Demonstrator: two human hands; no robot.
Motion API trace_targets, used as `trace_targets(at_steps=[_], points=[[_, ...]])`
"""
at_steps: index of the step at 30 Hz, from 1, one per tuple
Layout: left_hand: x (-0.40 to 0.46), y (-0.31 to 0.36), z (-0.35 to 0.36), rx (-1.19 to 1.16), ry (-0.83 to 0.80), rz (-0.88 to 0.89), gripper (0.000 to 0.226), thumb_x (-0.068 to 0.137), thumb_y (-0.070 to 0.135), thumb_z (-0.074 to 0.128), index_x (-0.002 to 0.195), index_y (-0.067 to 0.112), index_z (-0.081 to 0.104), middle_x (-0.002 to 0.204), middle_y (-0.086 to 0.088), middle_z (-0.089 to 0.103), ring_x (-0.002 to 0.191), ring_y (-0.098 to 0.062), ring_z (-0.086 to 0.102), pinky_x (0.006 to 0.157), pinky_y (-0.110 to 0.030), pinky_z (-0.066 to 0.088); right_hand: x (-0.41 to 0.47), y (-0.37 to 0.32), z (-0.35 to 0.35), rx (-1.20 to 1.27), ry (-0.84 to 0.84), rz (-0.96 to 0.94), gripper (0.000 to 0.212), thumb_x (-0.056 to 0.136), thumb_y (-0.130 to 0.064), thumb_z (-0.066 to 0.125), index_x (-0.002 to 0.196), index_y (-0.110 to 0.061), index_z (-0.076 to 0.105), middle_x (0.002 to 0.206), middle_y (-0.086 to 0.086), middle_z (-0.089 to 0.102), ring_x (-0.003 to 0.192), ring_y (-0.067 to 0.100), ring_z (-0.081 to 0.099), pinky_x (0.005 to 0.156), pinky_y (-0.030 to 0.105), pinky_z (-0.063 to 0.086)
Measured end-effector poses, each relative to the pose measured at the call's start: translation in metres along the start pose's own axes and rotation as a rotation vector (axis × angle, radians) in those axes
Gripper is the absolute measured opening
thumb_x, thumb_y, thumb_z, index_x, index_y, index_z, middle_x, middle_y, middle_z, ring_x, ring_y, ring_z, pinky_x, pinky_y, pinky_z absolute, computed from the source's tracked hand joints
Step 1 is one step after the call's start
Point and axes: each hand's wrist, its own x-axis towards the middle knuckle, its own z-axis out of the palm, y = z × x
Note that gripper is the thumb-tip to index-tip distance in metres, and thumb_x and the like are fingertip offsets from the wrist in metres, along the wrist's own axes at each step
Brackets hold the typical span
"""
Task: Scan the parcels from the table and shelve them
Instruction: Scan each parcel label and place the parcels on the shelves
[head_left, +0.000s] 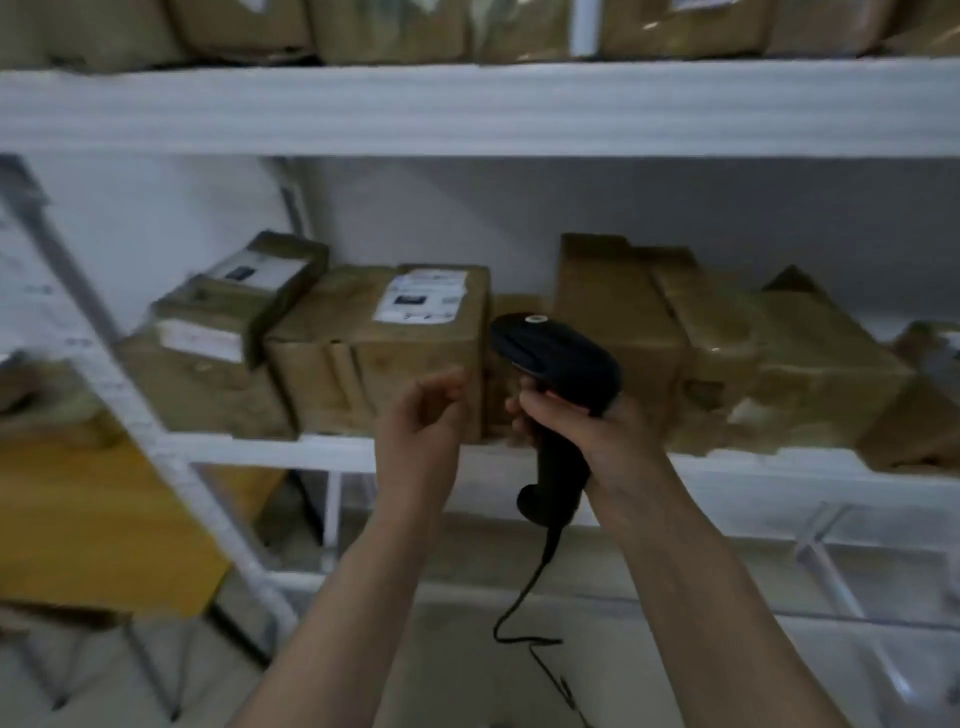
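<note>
A brown cardboard parcel (384, 343) with a white label on top stands on the middle shelf (260, 451) of a white rack. My left hand (423, 421) hovers just in front of its right front corner, fingers loosely curled, holding nothing. My right hand (576, 426) grips the handle of a black barcode scanner (558, 358), whose head points left toward the parcel. The scanner's black cable hangs down between my forearms. The frame is blurred.
More brown parcels (675, 332) fill the middle shelf on both sides, and others line the top shelf (467, 104). A smaller parcel (244, 291) lies on a stack at the left. A yellow object (104, 519) sits low at the left beyond the rack's upright.
</note>
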Motion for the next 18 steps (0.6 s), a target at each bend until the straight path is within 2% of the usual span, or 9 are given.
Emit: trace_targets(at_steps=[2,6,12,15,18], points=[[0.007,-0.001,-0.044,0.02,0.006,-0.029,0.029,0.09,-0.004,0.058,0.088,0.024,0.065,0.082,0.004,0.065,0.077,-0.012,0.06,0.072,-0.023,0.048,0.003,0.026,0.039,-0.031,-0.025,0.037,0.014,0.081,-0.002,0.071,0.094,-0.007,0.07,0.076,0.004,0.07,0.073,0.019,0.065,0.073,0.033,0.053],[0.018,0.002,-0.143,0.039,0.08,-0.062,0.025,0.091,0.0,0.06,0.089,0.024,0.067,0.083,0.003,0.066,0.075,-0.009,0.06,0.06,-0.013,0.047,0.008,0.064,0.128,-0.084,-0.132,0.082,0.019,0.08,-0.004,0.072,0.098,-0.009,0.069,0.078,0.003,0.072,0.073,0.016,0.068,0.075,0.031,0.054],[0.031,-0.006,-0.3,0.091,0.199,-0.168,0.018,0.092,0.008,0.062,0.092,0.025,0.069,0.085,0.003,0.067,0.079,-0.012,0.061,0.071,-0.024,0.047,0.006,0.119,0.267,-0.118,-0.266,0.087,0.027,0.077,-0.005,0.075,0.103,-0.006,0.069,0.089,0.011,0.072,0.076,0.019,0.069,0.073,0.029,0.058],[0.034,-0.009,-0.367,0.103,0.293,-0.205,0.016,0.092,0.008,0.062,0.094,0.023,0.068,0.085,0.003,0.064,0.078,-0.011,0.06,0.069,-0.022,0.047,-0.001,0.148,0.326,-0.152,-0.305,0.11,0.015,0.079,-0.004,0.074,0.093,-0.007,0.071,0.086,0.015,0.07,0.078,0.025,0.067,0.079,0.038,0.055],[0.032,-0.012,-0.422,0.122,0.354,-0.234,0.015,0.092,0.008,0.062,0.094,0.022,0.067,0.084,0.0,0.061,0.076,-0.011,0.058,0.068,-0.021,0.047,-0.005,0.173,0.371,-0.148,-0.331,0.174,0.009,0.081,-0.004,0.072,0.089,-0.007,0.069,0.082,0.014,0.067,0.074,0.022,0.063,0.073,0.032,0.054]])
